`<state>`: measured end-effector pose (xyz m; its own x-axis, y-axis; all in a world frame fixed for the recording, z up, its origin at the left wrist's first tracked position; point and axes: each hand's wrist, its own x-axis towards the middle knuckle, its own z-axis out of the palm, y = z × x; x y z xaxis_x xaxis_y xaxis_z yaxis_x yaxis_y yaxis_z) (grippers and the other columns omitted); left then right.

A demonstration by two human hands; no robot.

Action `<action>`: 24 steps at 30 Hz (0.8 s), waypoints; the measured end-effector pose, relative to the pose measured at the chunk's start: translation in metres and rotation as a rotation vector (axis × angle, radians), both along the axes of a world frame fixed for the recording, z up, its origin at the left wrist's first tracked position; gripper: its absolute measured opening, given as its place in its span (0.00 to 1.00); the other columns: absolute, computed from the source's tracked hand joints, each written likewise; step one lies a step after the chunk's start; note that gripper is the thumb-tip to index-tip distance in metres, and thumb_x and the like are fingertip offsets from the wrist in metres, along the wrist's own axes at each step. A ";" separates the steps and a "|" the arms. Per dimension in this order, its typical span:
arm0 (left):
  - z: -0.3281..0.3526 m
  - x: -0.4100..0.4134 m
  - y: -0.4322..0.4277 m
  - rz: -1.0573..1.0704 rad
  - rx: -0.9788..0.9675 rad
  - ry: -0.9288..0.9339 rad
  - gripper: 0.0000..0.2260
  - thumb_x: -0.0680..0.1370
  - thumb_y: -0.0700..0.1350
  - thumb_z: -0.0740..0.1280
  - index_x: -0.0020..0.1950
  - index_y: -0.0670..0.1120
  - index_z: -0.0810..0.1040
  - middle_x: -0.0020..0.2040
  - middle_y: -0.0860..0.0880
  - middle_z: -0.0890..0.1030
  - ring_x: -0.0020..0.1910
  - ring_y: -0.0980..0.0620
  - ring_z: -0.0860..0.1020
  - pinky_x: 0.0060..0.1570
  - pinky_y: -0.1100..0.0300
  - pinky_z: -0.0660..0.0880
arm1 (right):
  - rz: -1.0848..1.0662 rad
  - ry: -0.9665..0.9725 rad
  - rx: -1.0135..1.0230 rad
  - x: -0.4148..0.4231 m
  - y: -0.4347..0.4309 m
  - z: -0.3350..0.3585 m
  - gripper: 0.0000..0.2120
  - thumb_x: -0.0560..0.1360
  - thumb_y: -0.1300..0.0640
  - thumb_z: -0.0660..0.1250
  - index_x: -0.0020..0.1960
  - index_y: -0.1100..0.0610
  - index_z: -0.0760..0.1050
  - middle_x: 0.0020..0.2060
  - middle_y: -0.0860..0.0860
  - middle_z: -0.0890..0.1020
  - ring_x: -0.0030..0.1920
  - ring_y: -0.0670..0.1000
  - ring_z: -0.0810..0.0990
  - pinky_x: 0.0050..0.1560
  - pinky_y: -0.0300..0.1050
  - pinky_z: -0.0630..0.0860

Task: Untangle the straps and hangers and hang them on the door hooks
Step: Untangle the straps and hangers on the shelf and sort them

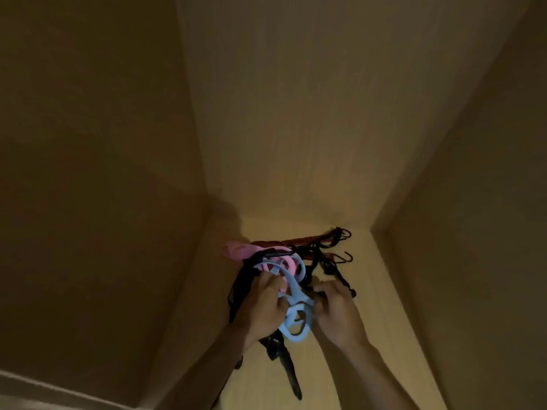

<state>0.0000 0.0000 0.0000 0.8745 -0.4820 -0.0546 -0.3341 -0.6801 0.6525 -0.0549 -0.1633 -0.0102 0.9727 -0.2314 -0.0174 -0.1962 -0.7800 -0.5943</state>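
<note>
Step in hand: untangling, nothing hung yet by my read

Nearest: black straps (291, 377) trail from the bundle down toward the camera. Left hand (263, 309) has its fingers curled round the blue hanger (293, 287); right hand (339, 315) has its fingers clenched on black straps just beside that hanger. Both hands flank the knot

Bundle sits low in a corner over a pale wooden surface (370, 276); can't tell if it rests there or is lifted clear

Behind the hands: pink hanger (245, 250) sticks out left, threaded with the blue one and wrapped by black webbing. Farthest: reddish bungee cords (313, 239) run right, ending in metal hooks (348, 257)

Plain walls (281, 113) beyond, no door hooks in view

Next move, judging from this: hold the straps, slide the blue hanger out through its loop. Likely snags: cord hooks catching webbing, hanger loops interlocked. Dim and blurry, so exact crossings unreadable
</note>
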 end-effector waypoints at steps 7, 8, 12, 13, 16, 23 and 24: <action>-0.007 0.024 -0.033 -0.086 0.201 -0.033 0.13 0.78 0.44 0.57 0.62 0.44 0.70 0.64 0.45 0.68 0.66 0.47 0.63 0.64 0.54 0.66 | -0.063 0.270 -0.277 0.039 -0.024 -0.009 0.33 0.73 0.48 0.65 0.74 0.51 0.56 0.70 0.56 0.60 0.70 0.58 0.57 0.68 0.52 0.61; -0.009 0.025 -0.035 -0.100 0.225 -0.045 0.13 0.78 0.44 0.57 0.62 0.44 0.70 0.65 0.45 0.68 0.68 0.47 0.62 0.66 0.53 0.65 | -0.068 0.329 -0.259 0.042 -0.026 -0.011 0.36 0.73 0.44 0.65 0.75 0.49 0.52 0.71 0.56 0.58 0.71 0.59 0.56 0.69 0.54 0.59; -0.017 0.026 -0.036 -0.134 0.263 -0.019 0.14 0.79 0.43 0.56 0.64 0.44 0.69 0.69 0.45 0.65 0.73 0.46 0.56 0.72 0.50 0.56 | -0.060 0.438 -0.283 0.052 -0.030 -0.021 0.40 0.73 0.41 0.64 0.77 0.50 0.46 0.68 0.57 0.65 0.68 0.59 0.63 0.65 0.56 0.62; -0.018 0.025 -0.034 -0.136 0.266 -0.012 0.14 0.78 0.43 0.56 0.63 0.44 0.70 0.68 0.45 0.66 0.72 0.47 0.57 0.72 0.51 0.56 | -0.068 0.417 -0.306 0.052 -0.030 -0.022 0.40 0.73 0.43 0.64 0.76 0.52 0.47 0.65 0.56 0.69 0.65 0.59 0.66 0.63 0.56 0.63; -0.020 0.026 -0.031 -0.118 0.232 -0.018 0.12 0.78 0.42 0.56 0.60 0.45 0.71 0.65 0.46 0.69 0.69 0.47 0.62 0.70 0.54 0.59 | -0.089 0.286 -0.329 0.050 -0.031 -0.023 0.30 0.74 0.53 0.63 0.72 0.55 0.57 0.57 0.54 0.77 0.60 0.58 0.73 0.57 0.53 0.65; 0.003 0.031 -0.039 -0.126 0.104 -0.069 0.14 0.78 0.42 0.58 0.63 0.44 0.70 0.63 0.46 0.70 0.66 0.49 0.65 0.65 0.54 0.65 | -0.061 -0.009 -0.199 0.040 -0.042 0.009 0.16 0.74 0.62 0.60 0.60 0.53 0.74 0.48 0.53 0.84 0.50 0.57 0.80 0.51 0.48 0.72; 0.007 0.031 -0.042 -0.129 0.069 -0.083 0.14 0.78 0.41 0.58 0.64 0.45 0.70 0.63 0.47 0.69 0.66 0.49 0.65 0.66 0.54 0.65 | -0.053 -0.042 -0.188 0.039 -0.044 0.016 0.16 0.74 0.62 0.60 0.60 0.53 0.75 0.47 0.53 0.84 0.49 0.57 0.81 0.50 0.48 0.74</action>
